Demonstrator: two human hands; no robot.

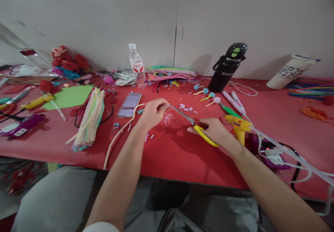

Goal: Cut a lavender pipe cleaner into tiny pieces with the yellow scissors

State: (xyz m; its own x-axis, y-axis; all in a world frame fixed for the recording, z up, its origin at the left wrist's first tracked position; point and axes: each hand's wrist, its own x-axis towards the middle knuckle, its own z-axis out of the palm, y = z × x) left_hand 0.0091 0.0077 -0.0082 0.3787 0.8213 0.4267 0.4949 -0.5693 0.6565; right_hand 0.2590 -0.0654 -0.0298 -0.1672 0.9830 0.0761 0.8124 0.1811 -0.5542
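Observation:
My right hand (212,129) is closed on scissors (206,137) with yellow and red handles, the blades pointing left. The blade tips reach the fingertips of my left hand (156,110). My left hand is pinched; a cream pipe cleaner (118,133) passes behind its wrist and hangs toward the table's front edge. What the fingertips grip is too small to make out. Tiny pale clippings (168,119) are scattered on the red table just below the blade tips. Short lilac pieces (185,108) lie beyond the scissors.
A phone (129,105) and a pipe cleaner bundle (90,120) lie at left. A plastic bottle (137,66) and black flask (226,68) stand behind. A yellow glue gun (238,125) and cables sit beside my right forearm. Small flower pieces (205,91) lie ahead.

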